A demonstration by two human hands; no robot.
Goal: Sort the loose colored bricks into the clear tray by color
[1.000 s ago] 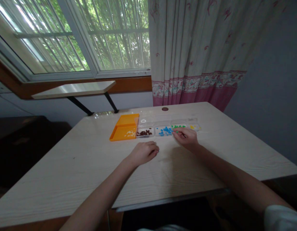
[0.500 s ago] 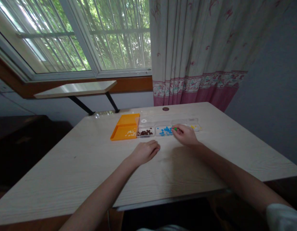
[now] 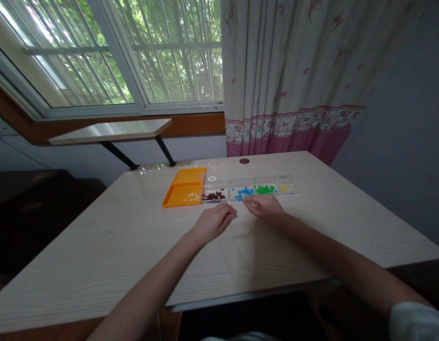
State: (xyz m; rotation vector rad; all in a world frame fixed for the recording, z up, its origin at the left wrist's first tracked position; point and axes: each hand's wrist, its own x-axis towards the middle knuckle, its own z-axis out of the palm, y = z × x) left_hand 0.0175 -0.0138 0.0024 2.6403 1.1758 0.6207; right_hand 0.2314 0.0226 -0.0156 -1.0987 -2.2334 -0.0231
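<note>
My left hand [image 3: 215,220] is closed just above the table, fingers curled, with a tiny blue piece [image 3: 235,216] showing at its fingertips. My right hand [image 3: 265,206] is pinched at the front edge of the clear plastic box; what lies between its fingers is too small to make out. Behind it, in separate compartments, are blue pieces [image 3: 244,192], green pieces [image 3: 265,189] and yellow pieces [image 3: 285,188]. Dark brown pieces [image 3: 214,195] fill the compartment beyond my left hand.
An open orange case [image 3: 173,195] with small white pieces [image 3: 193,196] stands left of the clear box. A raised shelf [image 3: 116,131] is at the table's back left. A round dark disc [image 3: 244,161] lies near the back edge, before the curtain [image 3: 294,71].
My right hand has moved left and towards me, from over the green pieces to the front of the blue compartment. The green pieces now show. My left hand has hardly moved.
</note>
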